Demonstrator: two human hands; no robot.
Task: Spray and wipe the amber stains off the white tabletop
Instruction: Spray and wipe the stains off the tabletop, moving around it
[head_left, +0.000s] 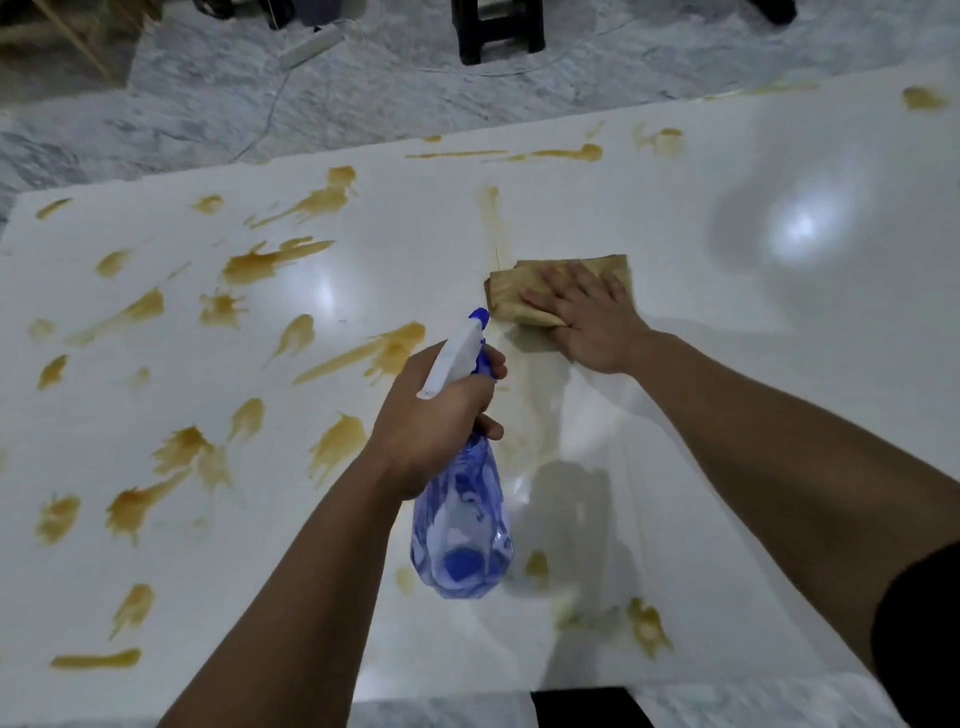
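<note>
Grey marbled floor runs beyond the far edge of a glossy white counter (727, 364), with dark stool legs (496, 31) and a power strip (310, 48) lying out there. Amber stains (260, 262) cover the counter's left half thickly, reaching from the far edge to the near edge, while the right half looks largely clean apart from a blotch near the far right corner and a few marks toward the near edge. The left hand (441, 415) is closed around the neck of a blue translucent spray bottle (462, 519), held up off the counter with its white nozzle aimed toward the far edge and a finger curled at the trigger. The bottle looks like thin plastic, seemingly with little liquid in it, so it should be light and slightly squeezable; the neck below the trigger head is the sensible hold, since the wet-looking body could be slick. The right hand (592, 322) lies flat, fingers spread, pressing a folded tan cloth (524, 291) onto the counter about midway across. Soft and limp, the cloth grips nothing on its own; it needs palm pressure to drag, and a pinch at its folded edge to lift. A faint smear beside it suggests the wet, shiny counter will let the cloth slide easily.
</note>
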